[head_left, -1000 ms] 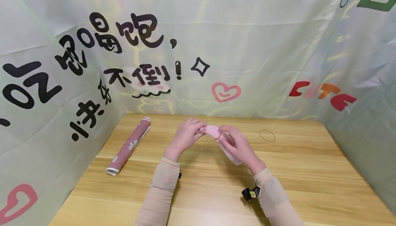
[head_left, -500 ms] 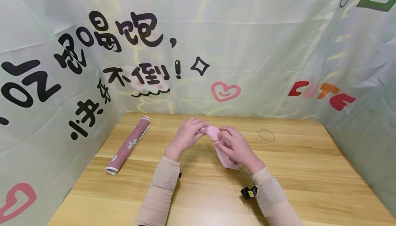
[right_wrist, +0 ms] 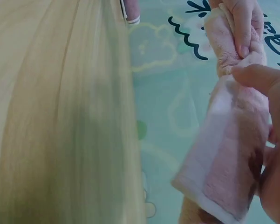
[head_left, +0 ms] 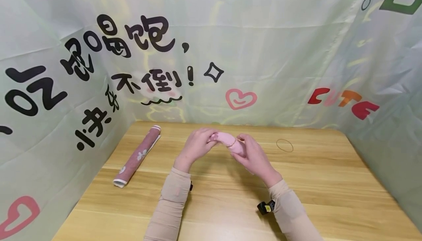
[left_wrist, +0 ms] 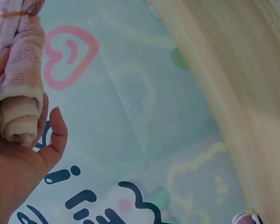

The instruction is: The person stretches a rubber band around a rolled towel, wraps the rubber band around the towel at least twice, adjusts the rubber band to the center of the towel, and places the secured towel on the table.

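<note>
Between both hands, above the table, a rolled pink towel [head_left: 226, 138] is held, with a thin rubber band [head_left: 232, 143] around its middle. My left hand [head_left: 197, 144] grips the towel's left end; in the left wrist view the coiled end of the roll [left_wrist: 21, 119] lies between thumb and fingers. My right hand [head_left: 255, 156] holds the right part, thumb on the near side. In the right wrist view that thumb lies close to the band, and a loose, wider flap of towel [right_wrist: 223, 158] spreads below it.
A darker pink rolled towel [head_left: 138, 156] with white edges lies on the left of the wooden table [head_left: 329, 182]. A second rubber band [head_left: 285, 145] lies flat at the back right. Printed cloth walls [head_left: 280, 61] stand behind and at both sides.
The right hand has shifted its hold from fingers near the band to a grip around the right part. The towel's loose flap hung in view half a second ago and is now mostly behind that hand.
</note>
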The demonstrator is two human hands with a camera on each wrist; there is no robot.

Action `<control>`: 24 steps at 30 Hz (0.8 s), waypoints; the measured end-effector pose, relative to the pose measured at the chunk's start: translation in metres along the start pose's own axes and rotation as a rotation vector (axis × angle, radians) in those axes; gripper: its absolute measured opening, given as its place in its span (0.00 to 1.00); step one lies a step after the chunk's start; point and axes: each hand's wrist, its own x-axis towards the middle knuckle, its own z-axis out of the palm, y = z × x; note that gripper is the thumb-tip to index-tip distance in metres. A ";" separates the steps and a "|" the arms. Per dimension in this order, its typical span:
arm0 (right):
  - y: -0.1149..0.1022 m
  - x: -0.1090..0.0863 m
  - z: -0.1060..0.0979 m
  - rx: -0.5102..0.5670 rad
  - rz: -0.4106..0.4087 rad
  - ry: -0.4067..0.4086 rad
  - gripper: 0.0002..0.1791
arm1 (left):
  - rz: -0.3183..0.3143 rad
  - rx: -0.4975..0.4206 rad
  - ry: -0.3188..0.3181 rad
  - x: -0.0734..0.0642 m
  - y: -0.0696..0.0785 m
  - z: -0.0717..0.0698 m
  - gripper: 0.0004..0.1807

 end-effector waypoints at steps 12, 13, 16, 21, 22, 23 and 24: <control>0.004 0.000 0.002 -0.133 0.066 0.073 0.26 | -0.073 -0.015 -0.089 0.000 0.003 -0.001 0.18; 0.004 0.000 0.001 -0.126 0.082 0.069 0.26 | -0.075 -0.008 -0.086 0.000 0.003 0.000 0.19; 0.003 0.000 -0.002 -0.067 0.157 0.043 0.24 | -0.051 0.036 -0.031 0.000 0.004 0.001 0.21; 0.002 0.000 -0.005 0.091 0.291 0.010 0.21 | 0.065 0.175 0.118 0.001 0.008 0.009 0.24; 0.002 0.001 -0.005 0.120 0.312 0.005 0.21 | 0.084 0.203 0.141 0.001 0.010 0.010 0.24; 0.003 0.001 -0.005 0.156 0.333 0.001 0.21 | 0.101 0.229 0.160 0.002 0.011 0.012 0.25; 0.003 0.001 -0.005 0.193 0.355 -0.002 0.21 | 0.113 0.250 0.173 0.002 0.012 0.014 0.25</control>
